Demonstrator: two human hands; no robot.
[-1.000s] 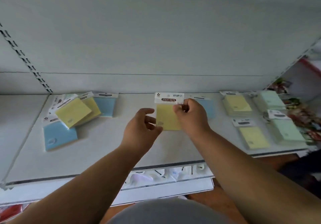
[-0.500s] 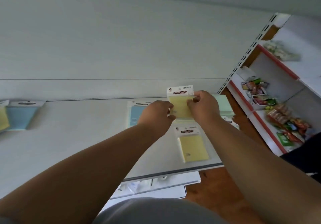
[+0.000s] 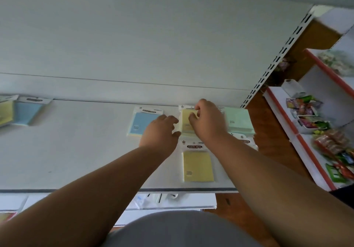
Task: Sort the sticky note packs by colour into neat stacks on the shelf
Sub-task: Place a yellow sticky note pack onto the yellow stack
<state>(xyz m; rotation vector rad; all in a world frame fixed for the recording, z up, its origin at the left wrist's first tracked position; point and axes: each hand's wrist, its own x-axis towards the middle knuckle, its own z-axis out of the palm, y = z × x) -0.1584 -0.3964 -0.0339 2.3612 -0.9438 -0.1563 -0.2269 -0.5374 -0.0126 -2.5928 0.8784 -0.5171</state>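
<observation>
A yellow sticky note pack point(image 3: 185, 121) lies on a yellow stack at the back of the white shelf point(image 3: 76, 150). My right hand point(image 3: 207, 121) pinches its top edge. My left hand point(image 3: 161, 131) touches its left side with relaxed fingers. Another yellow pack point(image 3: 197, 165) lies alone nearer the front edge. A blue pack point(image 3: 142, 122) lies left of my hands, and a green stack point(image 3: 238, 119) sits to the right. A further pack point(image 3: 243, 139) is mostly hidden under my right arm. Far left lie a blue pack point(image 3: 26, 110) and a yellow one point(image 3: 5, 112).
A slotted upright point(image 3: 277, 55) ends the shelf on the right. Beyond it, a red-edged shelf unit point(image 3: 310, 131) holds colourful packets. A lower white shelf point(image 3: 172, 200) shows below the front edge. Wooden floor point(image 3: 268, 143) lies to the right.
Both hands carried the yellow pack right and back, lowering it onto the yellow stack by the green one. The view swung right; the left pile slid to the frame's edge.
</observation>
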